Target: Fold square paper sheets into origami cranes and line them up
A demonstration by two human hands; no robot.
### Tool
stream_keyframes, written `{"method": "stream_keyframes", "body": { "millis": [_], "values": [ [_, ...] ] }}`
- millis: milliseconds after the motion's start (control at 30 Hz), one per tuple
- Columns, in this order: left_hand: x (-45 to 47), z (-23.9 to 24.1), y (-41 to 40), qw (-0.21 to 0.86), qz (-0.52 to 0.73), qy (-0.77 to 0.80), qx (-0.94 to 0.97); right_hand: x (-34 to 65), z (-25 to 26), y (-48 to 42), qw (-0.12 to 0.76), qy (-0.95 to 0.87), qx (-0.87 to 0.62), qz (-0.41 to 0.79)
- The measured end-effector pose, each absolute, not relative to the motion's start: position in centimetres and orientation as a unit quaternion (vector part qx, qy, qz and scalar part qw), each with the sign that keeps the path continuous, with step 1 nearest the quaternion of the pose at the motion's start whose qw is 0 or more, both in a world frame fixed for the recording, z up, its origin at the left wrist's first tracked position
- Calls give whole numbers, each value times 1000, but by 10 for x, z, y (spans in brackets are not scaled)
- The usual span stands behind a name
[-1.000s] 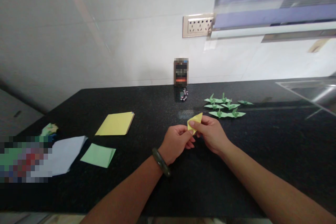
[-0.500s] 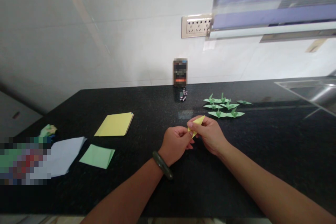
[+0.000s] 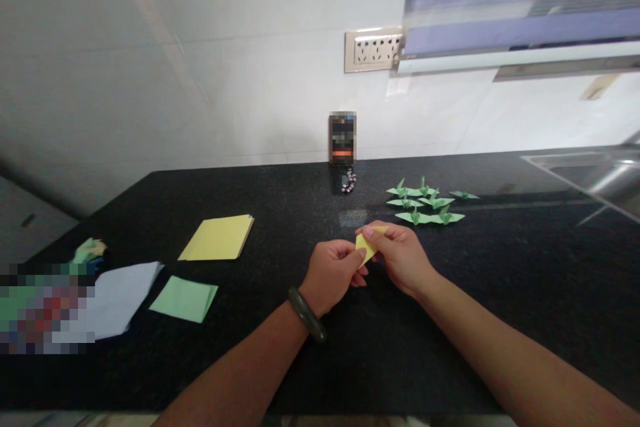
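Note:
A small folded yellow paper (image 3: 367,245) is pinched between both hands just above the black counter (image 3: 525,267). My left hand (image 3: 333,275), a dark bangle on its wrist, grips the paper's lower left edge with thumb and fingers closed. My right hand (image 3: 401,255) closes over the paper's right side, thumb on top. Most of the paper is hidden by the fingers.
Several green paper cranes (image 3: 425,203) lie behind my right hand. To the left are a yellow paper stack (image 3: 217,239), a green sheet (image 3: 184,299) and a pale blue sheet (image 3: 120,297). A small dark box (image 3: 343,139) stands at the wall; a sink (image 3: 595,177) is far right.
The yellow paper's raised tip has come down and is now more covered by my right fingers. Both hands stay at the same spot.

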State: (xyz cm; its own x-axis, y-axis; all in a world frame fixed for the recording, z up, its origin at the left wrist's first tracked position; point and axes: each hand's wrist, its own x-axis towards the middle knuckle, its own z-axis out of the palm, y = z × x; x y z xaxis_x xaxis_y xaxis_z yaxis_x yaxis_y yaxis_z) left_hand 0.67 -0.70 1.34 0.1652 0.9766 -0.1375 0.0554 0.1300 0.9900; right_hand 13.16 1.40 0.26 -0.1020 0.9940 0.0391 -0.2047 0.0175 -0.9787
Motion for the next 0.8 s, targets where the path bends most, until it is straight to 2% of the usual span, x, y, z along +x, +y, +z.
{"method": "stream_keyframes", "body": {
  "millis": [400,600,800],
  "values": [
    [6,17,-8,574,409,494,508,143,9,25,493,-424,-439,620],
    [5,17,-6,561,413,493,520,143,9,19,480,-530,-443,541],
    [4,16,-5,545,378,507,551,141,3,21,540,-468,-453,533]
  ]
}}
